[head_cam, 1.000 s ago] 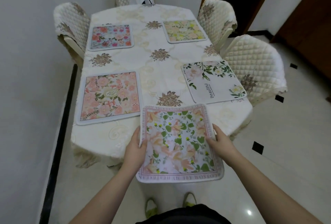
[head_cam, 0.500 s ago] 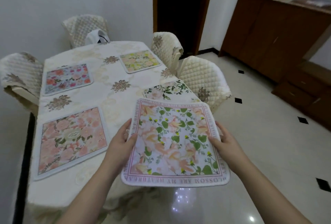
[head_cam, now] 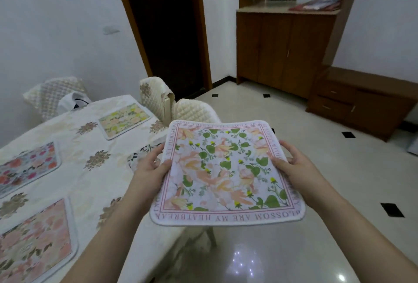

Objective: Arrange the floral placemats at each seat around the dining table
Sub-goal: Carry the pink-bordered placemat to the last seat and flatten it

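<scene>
Pink-bordered mat (head_cam: 226,169) gripped at both side edges by left hand (head_cam: 148,170) and right hand (head_cam: 294,167), held off table's (head_cam: 95,183) right edge; beyond, four mats laid on tablecloth; chairs (head_cam: 194,110) behind.

Five floral placemats are counted: the held placemat (head_cam: 226,174), a yellow placemat (head_cam: 124,119), a blue placemat (head_cam: 27,167), a pink placemat (head_cam: 34,242) and a half-hidden placemat (head_cam: 142,153). Three quilted chairs are seen: the far chair (head_cam: 54,94), the middle chair (head_cam: 156,94) and the near chair (head_cam: 194,110). Two hands are seen: the left hand (head_cam: 149,169) and the right hand (head_cam: 296,167).

"BLOSSOM ARE MY" on placemat (head_cam: 226,174)
</scene>
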Demonstrator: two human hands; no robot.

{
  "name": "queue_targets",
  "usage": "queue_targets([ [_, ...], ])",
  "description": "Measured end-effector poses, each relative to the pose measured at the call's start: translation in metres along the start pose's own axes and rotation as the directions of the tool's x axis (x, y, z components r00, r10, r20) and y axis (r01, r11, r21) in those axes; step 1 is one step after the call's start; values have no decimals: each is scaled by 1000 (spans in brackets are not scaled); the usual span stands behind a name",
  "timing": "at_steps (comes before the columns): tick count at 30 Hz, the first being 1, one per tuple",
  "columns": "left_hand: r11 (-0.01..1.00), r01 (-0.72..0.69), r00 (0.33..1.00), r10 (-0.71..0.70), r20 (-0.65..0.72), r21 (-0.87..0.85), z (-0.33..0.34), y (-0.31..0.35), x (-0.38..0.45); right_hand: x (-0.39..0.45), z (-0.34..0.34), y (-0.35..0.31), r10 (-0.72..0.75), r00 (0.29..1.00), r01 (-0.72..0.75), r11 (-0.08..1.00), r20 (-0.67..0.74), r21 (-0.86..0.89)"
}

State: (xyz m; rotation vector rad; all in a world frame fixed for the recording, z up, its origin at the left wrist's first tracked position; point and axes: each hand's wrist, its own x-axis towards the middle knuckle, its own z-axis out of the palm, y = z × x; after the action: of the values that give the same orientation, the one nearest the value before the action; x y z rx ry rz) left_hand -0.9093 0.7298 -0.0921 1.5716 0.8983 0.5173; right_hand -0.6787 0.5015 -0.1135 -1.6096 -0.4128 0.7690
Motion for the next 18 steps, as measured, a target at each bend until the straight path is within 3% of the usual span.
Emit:
queue_targets([
  [9, 999, -9, 993, 15, 117, -54, 99, 64, 33, 14, -102, -41, 12, 999, -6, 993, -46, 122],
  [18, 998, -53, 989, 49, 139, 22, 141, 95, 111, 71, -129, -67, 17, 998, -7, 987, -61, 159],
])
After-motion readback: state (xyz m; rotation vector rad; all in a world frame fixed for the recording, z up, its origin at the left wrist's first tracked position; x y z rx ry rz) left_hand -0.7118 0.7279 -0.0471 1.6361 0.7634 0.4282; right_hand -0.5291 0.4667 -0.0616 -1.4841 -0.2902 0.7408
